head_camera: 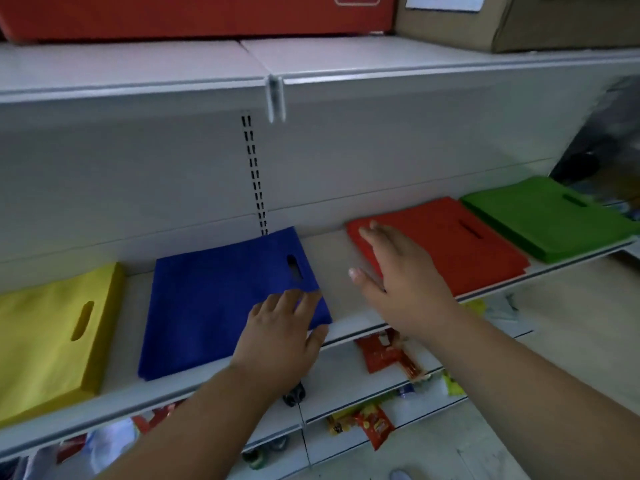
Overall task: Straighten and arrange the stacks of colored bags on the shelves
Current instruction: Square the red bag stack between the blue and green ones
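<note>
On the pale grey-white shelf (341, 268) lie four plain, unpatterned stacks: a yellow stack of bags (45, 337), a deep blue stack of bags (214, 299), a red-orange stack of bags (446, 240) and a green stack of bags (550, 216). Above sit a red box (194, 15) with white markings and a brown cardboard box (519, 26). Below, red and yellow snack packets (375, 424) show.

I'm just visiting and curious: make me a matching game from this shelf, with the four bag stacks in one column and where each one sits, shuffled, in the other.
Things:
1. yellow stack
2. blue stack
3. red stack
4. green stack

Places:
A. under the left hand
B. far right
C. far left
D. beside the right hand

Pairs: 1-C, 2-A, 3-D, 4-B
</note>
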### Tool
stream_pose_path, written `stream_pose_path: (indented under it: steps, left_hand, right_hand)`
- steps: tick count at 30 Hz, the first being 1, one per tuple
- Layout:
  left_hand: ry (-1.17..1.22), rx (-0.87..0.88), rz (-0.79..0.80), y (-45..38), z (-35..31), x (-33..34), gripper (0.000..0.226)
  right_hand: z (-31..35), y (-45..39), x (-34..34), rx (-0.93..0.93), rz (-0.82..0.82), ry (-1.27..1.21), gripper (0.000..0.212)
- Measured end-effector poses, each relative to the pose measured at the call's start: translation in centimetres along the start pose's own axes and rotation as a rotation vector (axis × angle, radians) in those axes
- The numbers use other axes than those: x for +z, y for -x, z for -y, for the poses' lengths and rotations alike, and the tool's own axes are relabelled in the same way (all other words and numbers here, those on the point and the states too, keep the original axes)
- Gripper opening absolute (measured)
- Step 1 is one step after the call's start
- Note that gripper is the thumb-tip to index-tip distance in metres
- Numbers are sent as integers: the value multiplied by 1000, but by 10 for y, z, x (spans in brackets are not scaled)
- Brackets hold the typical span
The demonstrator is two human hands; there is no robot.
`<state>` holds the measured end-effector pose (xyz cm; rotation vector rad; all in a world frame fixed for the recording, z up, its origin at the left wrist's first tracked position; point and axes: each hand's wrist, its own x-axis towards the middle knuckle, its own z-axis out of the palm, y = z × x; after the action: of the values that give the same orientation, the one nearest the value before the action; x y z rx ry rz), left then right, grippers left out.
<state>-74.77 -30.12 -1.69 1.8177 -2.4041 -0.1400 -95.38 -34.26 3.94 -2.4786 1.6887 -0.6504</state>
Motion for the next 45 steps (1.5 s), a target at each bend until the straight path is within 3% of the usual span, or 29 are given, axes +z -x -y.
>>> stream_pose_path:
  steps: [4, 10, 13, 17, 19, 24, 28, 32, 37, 41, 43, 45]
  left_hand:
    - [-30, 35, -19, -33, -46, 8, 65]
    - [119, -90, 53, -100, -121, 34, 51]
    - [359, -292, 116, -129, -150, 54, 54]
    - [954, -780, -64, -153, -173, 66, 57]
    - [1127, -959, -89, -165, -180, 66, 63]
    - [1298, -1016, -90, -192, -191, 53, 38]
    - [1653, -1036, -251, -201, -194, 30, 24]
    - [1519, -972, -307, -193, -175, 16, 32]
    - [1191, -1052, -405, -177, -151, 36, 62]
    - [934, -875, -277, -162, -158, 51, 86]
    - [782, -784, -125, -151, -150, 51, 105]
    - [651, -675, 17, -142, -146, 51, 108]
  right_hand:
    - [-62, -5, -19, 16, -30, 10, 63]
    - [-157, -29, -33, -33, 77, -8, 54]
    - [-193, -40, -39, -63, 129, -17, 52]
    - [-224, -54, -39, -129, 186, -52, 52]
    - [-237, -59, -35, -155, 196, -66, 50]
    - [-260, -56, -18, -128, 247, -164, 56]
    - [-278, -46, -10, -286, 443, -23, 93]
    - [-298, -37, -2, -286, 380, 65, 72]
    - [-315, -35, 4, -68, 450, 195, 78]
    - [-317, -27, 8, 79, 412, 74, 77]
    - [-321, -28, 8, 81, 335, 42, 75]
    - [-326, -29, 10, 59, 359, 52, 81]
